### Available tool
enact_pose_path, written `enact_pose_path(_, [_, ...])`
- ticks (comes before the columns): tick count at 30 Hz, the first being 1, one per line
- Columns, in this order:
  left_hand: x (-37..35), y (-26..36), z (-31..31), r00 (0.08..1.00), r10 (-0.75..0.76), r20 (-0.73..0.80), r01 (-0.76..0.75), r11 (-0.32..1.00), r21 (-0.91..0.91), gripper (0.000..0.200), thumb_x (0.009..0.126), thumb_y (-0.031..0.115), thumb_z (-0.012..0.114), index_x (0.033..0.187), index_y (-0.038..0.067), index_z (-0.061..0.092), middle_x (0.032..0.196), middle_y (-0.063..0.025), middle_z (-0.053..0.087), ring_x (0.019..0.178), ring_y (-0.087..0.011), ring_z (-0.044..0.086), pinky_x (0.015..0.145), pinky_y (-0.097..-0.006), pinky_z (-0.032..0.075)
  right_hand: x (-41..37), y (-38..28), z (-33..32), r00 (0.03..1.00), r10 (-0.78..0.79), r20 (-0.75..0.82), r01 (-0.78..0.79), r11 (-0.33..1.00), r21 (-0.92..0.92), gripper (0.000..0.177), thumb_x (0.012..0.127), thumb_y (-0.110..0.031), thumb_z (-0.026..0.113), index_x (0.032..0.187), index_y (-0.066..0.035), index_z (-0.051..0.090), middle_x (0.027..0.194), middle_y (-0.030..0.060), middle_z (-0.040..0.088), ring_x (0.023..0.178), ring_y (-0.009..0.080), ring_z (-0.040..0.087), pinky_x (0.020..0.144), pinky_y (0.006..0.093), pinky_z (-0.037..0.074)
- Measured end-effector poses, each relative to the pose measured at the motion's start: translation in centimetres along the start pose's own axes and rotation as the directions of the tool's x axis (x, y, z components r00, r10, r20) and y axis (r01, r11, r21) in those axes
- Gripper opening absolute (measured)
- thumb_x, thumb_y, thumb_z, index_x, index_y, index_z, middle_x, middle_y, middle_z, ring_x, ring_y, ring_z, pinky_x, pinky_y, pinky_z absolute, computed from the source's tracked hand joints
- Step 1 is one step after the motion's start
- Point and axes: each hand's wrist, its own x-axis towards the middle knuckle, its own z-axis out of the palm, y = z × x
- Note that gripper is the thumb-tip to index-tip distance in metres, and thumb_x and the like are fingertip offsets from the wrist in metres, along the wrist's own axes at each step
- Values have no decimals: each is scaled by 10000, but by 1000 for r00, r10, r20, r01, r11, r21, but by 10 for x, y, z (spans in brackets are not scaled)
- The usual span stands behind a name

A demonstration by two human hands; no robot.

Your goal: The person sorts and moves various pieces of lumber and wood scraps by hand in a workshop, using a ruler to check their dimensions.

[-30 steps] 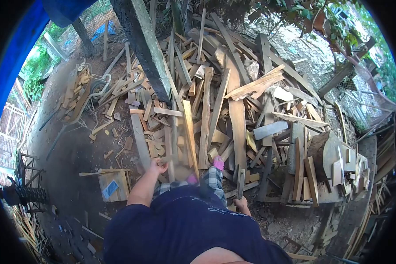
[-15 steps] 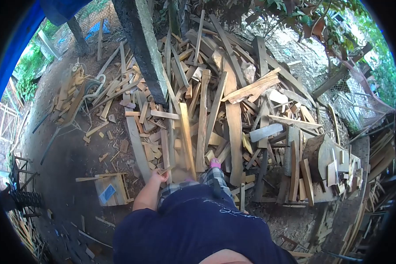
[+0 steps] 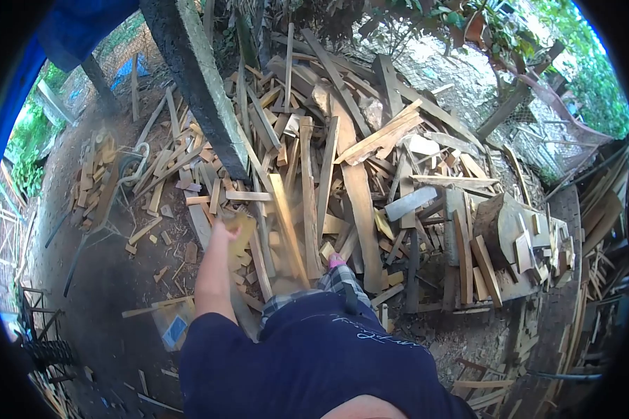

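Observation:
My left hand (image 3: 225, 232) reaches out over the left part of a big heap of scrap wood (image 3: 321, 140). Its fingers are closed on a pale, yellowish piece of wood (image 3: 243, 237), smeared by motion. Just beyond the hand lie short offcuts and a light wooden strip (image 3: 250, 196). A long bright plank (image 3: 288, 230) leans in the heap to the right of my forearm. My right hand is out of view.
A wheelbarrow (image 3: 112, 213) loaded with wood pieces stands at the left. A dark post (image 3: 199, 91) rises in front of the heap. At the right, cut pieces lean around a stump (image 3: 496, 227). A blue rectangular object (image 3: 175, 331) lies on a board at lower left.
My left hand has moved forward and left, away from my body, with the wood piece. My arm is more extended, and the view has shifted slightly.

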Motion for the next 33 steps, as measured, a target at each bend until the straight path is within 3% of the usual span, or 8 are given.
enact_pose_path(3, [-64,-1,64,934,349,77,-350,937,-3,529,889,418,518,1281,79,410,1180,-170,523,999,-341,564,783,-416,504,-3,0,1,1000,3,-5,-3,1000,-3,283,731,-216,644,904,7,662,807,158,677,809,263,671,708,360,505])
enact_pose_path(5, [-52,9,74,780,463,422,-570,803,174,549,904,395,519,1353,131,346,1268,-147,489,1046,-318,552,804,-383,480,-4,1,0,1000,3,-8,-3,1000,-6,284,732,-216,643,906,7,662,812,159,678,814,265,671,711,361,505])
enact_pose_path(11, [-60,-11,89,797,201,569,-441,838,323,370,916,318,528,1223,131,440,1156,-94,569,935,-259,614,726,-331,494,-2,4,4,999,-12,-31,12,1000,-19,288,732,-215,642,910,9,662,825,164,678,831,268,670,721,363,504])
enact_pose_path(20, [7,-98,-109,997,59,58,-77,914,399,227,842,274,582,961,82,606,870,-46,634,785,-236,618,606,-334,507,-17,-27,-2,998,-45,-46,42,998,-53,314,724,-215,645,937,15,657,868,175,679,875,279,665,751,371,501])
enact_pose_path(22, [-52,-120,-104,976,208,-68,-70,592,803,189,843,247,587,955,101,628,842,-29,634,756,-196,616,590,-302,491,-18,-32,-4,1000,-31,-1,31,996,-81,337,717,-215,650,959,19,653,896,181,678,900,286,660,769,375,499])
enact_pose_path(25, [-129,-157,-74,955,67,290,-294,356,887,190,853,238,621,987,106,648,914,-24,646,740,-127,601,633,-244,472,1,-9,3,999,7,38,-2,992,-126,397,691,-239,668,1019,-17,651,970,183,671,953,289,645,798,373,493])
enact_pose_path(28, [-241,-192,-1,818,-240,523,-528,48,848,237,851,247,654,1018,78,649,972,-26,645,779,-106,598,695,-221,462,4,-2,10,1000,-10,12,12,988,-152,403,691,-259,674,1022,-30,655,990,173,670,968,293,640,805,373,490])
enact_pose_path(33, [-351,-227,56,221,-725,653,-864,165,476,154,839,187,673,922,57,677,1084,-96,561,1051,-191,524,923,-302,381,-8,-3,18,997,-8,72,4,999,50,238,746,-193,652,938,-53,671,721,82,644,617,185,613,549,329,480])
